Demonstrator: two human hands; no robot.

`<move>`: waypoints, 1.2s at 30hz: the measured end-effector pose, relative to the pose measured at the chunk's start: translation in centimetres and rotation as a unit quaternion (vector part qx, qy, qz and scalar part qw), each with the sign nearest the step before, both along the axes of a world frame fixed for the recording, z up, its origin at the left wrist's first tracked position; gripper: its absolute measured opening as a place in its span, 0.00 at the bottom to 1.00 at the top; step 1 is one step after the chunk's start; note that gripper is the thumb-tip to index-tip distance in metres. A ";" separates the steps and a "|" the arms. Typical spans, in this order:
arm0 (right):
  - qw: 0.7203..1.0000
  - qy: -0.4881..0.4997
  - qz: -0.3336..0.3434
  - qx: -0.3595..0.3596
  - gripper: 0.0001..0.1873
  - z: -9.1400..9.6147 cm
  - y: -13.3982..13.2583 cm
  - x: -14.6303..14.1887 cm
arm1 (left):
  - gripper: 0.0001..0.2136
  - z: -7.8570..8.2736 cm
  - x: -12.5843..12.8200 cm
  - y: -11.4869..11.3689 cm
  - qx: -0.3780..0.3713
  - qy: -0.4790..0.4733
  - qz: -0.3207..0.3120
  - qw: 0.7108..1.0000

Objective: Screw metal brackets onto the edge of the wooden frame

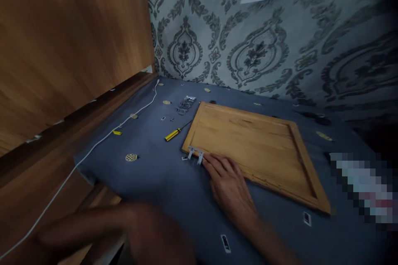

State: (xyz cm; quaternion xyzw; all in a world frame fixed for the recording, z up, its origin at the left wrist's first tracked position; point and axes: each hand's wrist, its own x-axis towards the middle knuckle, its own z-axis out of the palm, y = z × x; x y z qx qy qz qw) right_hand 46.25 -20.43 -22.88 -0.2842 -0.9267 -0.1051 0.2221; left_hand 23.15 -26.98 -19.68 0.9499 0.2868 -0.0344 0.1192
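A wooden framed panel (248,140), like a small cabinet door, lies on the blue patterned cloth. My right hand (230,186) rests on its near edge with fingers stretched out together, fingertips beside a small silver metal bracket (195,154) with two prongs at the panel's near left corner. The thumb side is mostly hidden. My left hand (149,232) is low in the foreground, large and smeared by motion; what its fingers do cannot be made out. Left of the panel lies a screwdriver (173,134) with a yellow and black handle, its shaft pointing towards the panel.
Small metal pieces (185,105) lie beyond the screwdriver. A white cable (96,145) runs along the left of the blue cloth (174,186). A wooden headboard-like board (71,45) stands at left, and a patterned wall (217,37) is behind. Dark scissors-like handles (321,119) lie far right.
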 end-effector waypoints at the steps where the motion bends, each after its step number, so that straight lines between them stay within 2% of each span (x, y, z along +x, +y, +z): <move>1: 1.000 0.002 0.000 0.001 0.26 0.0 0.0 0.0 | 0.16 0.8 -1.8 1.3 0.012 -0.024 0.046 0.999; 3: 1.000 0.005 -0.004 -0.002 0.26 -0.1 0.0 0.0 | 0.16 1.9 -5.2 4.5 0.028 -0.081 0.156 0.984; 5: 1.000 0.008 -0.009 -0.008 0.27 -0.3 0.0 0.1 | 0.14 2.2 -8.0 8.1 0.050 -0.126 0.256 0.957; 8: 1.000 0.013 -0.009 -0.014 0.27 -0.4 0.0 0.1 | 0.11 1.0 -10.7 12.9 0.059 -0.175 0.367 0.912; 11: 1.000 0.010 -0.005 -0.020 0.27 -0.4 0.0 0.1 | 0.11 -0.8 -11.9 15.1 0.047 -0.199 0.418 0.885; 14: 0.999 0.026 -0.010 -0.015 0.27 -0.3 0.1 0.1 | 0.13 -1.7 -12.1 15.3 0.038 -0.204 0.434 0.877; 21: 1.000 0.015 0.005 0.005 0.26 -0.5 0.2 0.1 | 0.06 -1.6 -10.7 15.1 0.065 -0.179 0.439 0.878; 24: 1.000 0.002 0.007 -0.009 0.27 -0.4 0.1 0.2 | 0.02 -1.6 -10.4 15.0 0.082 -0.175 0.439 0.877; 28: 0.999 0.008 -0.008 -0.041 0.26 0.1 -0.2 0.1 | 0.02 -1.5 -10.4 14.7 0.091 -0.178 0.430 0.880; 32: 0.998 0.009 -0.005 -0.067 0.27 0.3 -0.4 0.0 | 0.04 0.0 -9.9 13.9 0.080 -0.197 0.414 0.885; 36: 0.998 0.023 0.003 -0.058 0.24 0.2 -0.5 -0.1 | 0.11 3.1 -7.5 12.2 0.041 -0.237 0.377 0.894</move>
